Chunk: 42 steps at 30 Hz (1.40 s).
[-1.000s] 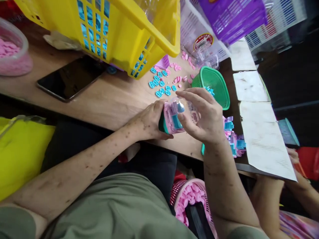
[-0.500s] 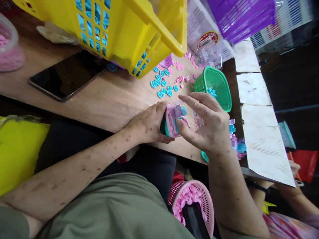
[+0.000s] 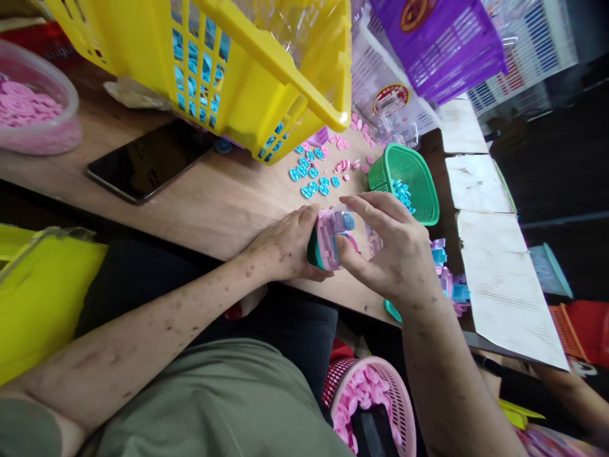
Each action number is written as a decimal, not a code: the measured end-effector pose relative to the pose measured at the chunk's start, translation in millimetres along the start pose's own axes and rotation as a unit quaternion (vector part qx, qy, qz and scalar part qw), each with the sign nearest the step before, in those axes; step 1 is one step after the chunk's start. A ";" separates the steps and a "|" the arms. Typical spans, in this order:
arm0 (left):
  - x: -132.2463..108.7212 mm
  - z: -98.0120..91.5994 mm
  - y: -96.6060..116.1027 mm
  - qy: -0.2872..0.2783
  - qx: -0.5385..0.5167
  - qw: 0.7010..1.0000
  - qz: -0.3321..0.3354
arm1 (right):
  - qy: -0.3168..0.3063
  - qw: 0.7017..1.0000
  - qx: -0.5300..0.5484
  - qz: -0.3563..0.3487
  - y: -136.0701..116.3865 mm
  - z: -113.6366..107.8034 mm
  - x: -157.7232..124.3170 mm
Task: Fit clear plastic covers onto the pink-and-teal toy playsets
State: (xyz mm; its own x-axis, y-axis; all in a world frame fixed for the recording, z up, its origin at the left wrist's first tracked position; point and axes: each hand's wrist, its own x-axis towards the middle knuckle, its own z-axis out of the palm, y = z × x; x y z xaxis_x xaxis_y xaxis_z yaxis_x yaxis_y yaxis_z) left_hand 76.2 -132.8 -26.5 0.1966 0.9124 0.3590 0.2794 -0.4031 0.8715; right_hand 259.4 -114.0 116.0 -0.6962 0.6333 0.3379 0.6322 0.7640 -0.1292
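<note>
My left hand (image 3: 285, 244) is closed around a small pink and teal plastic toy (image 3: 332, 240) at the near edge of the wooden table (image 3: 214, 197). My right hand (image 3: 397, 251) grips the same toy from the right, thumb and fingers curled over a clear plastic part on it. Loose blue discs (image 3: 311, 178) and pink pieces (image 3: 345, 166) lie just beyond the hands. A green basket (image 3: 413, 171) with blue pieces stands beside my right hand.
A yellow basket (image 3: 247, 70) fills the back left, a purple basket (image 3: 447, 44) the back right. A black phone (image 3: 147, 158) and a tub of pink discs (image 3: 33, 114) lie left. Finished toys (image 3: 447, 273) pile right. A pink basket (image 3: 371, 400) sits below.
My right hand has closed in over the toy, pressing the clear part against it. The left hand has kept its grip. The view has shifted slightly.
</note>
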 end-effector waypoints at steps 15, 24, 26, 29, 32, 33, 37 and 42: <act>0.2 -2.1 4.3 -0.006 0.016 1.000 -0.004 | 0.006 1.000 -0.014 -0.006 1.0 -0.1 0.6; -0.7 0.5 4.1 -0.006 0.026 1.000 -0.011 | -0.017 1.000 0.000 0.002 -1.6 -2.9 2.7; -0.6 -0.1 4.9 -0.008 0.025 1.000 -0.008 | -0.013 1.000 0.002 0.003 0.7 -2.1 2.4; -0.4 -0.2 5.0 -0.002 0.024 1.000 -0.007 | 0.000 1.000 0.005 -0.003 3.8 1.2 -0.1; 0.2 0.6 2.5 0.001 0.021 1.000 -0.009 | 0.030 0.999 0.005 -0.015 4.0 5.1 -2.7; 0.6 1.1 1.3 0.001 0.020 1.000 -0.009 | 0.045 0.999 0.003 -0.016 3.6 5.6 -3.2; 1.3 2.9 -1.9 0.008 0.011 1.000 -0.002 | 0.088 0.996 0.005 0.016 3.1 0.2 -1.0; 0.6 0.2 1.8 0.009 0.007 1.000 -0.004 | 0.011 0.998 0.058 0.017 6.7 -13.0 9.5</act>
State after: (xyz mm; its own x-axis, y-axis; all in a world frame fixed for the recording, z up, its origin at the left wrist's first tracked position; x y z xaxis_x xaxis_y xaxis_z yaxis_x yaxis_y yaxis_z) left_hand 77.0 -133.0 -24.9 0.1778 0.9166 0.3581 0.2935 -0.3967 0.8697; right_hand 261.4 -104.5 130.5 -0.6662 0.6575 0.3520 0.6114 0.7518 -0.2469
